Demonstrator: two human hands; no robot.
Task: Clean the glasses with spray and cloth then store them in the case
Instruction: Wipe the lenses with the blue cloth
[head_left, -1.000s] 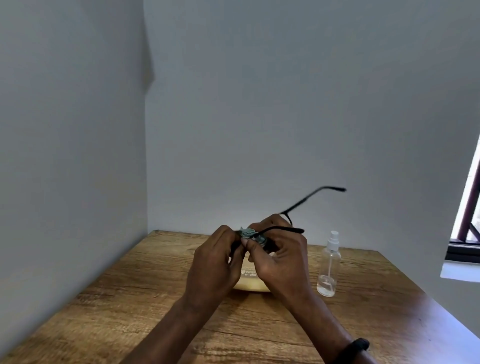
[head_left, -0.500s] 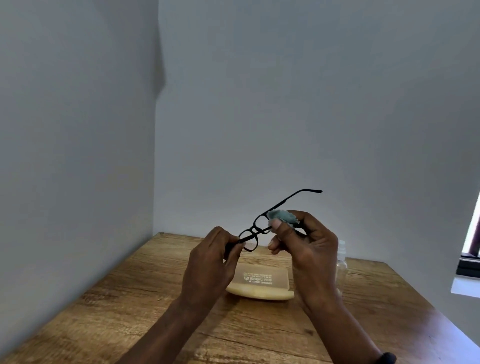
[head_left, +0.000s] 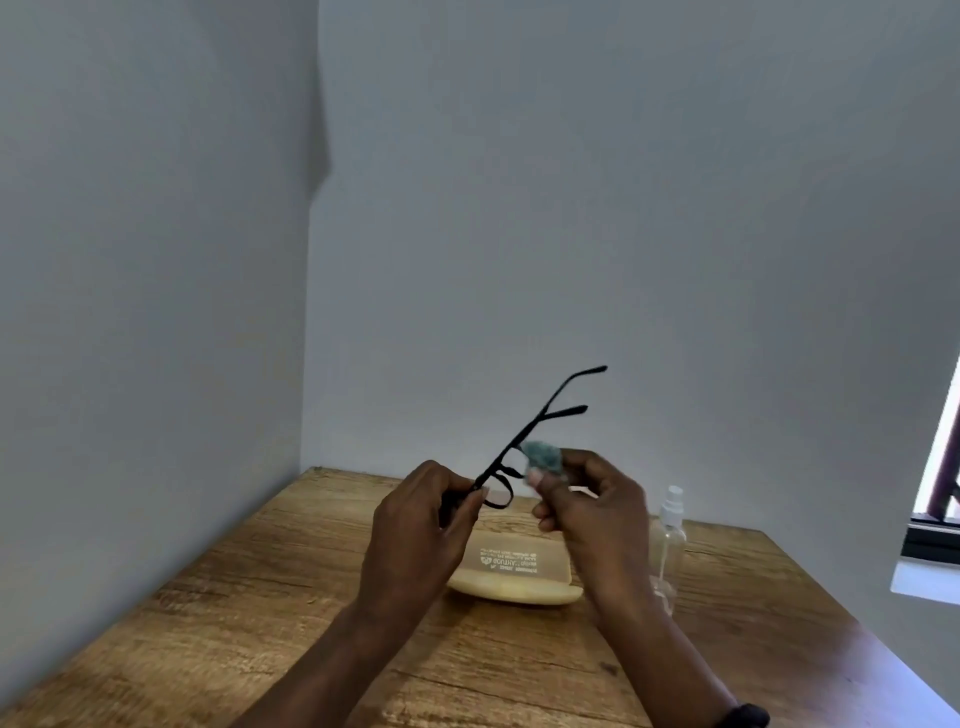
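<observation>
The left hand pinches the glasses; the right hand pinches the cloth at a blurred lens — its wrist hides part of the spray bottle and case.

Near end of the glasses buried in my left hand. Far lens sits behind the cloth, itself a blurred wad pinched in my right hand. Both ends of the case behind my wrists; its print too small to read. The spray bottle partly behind right wrist. The wristband and window cut by the picture's edges.
</observation>
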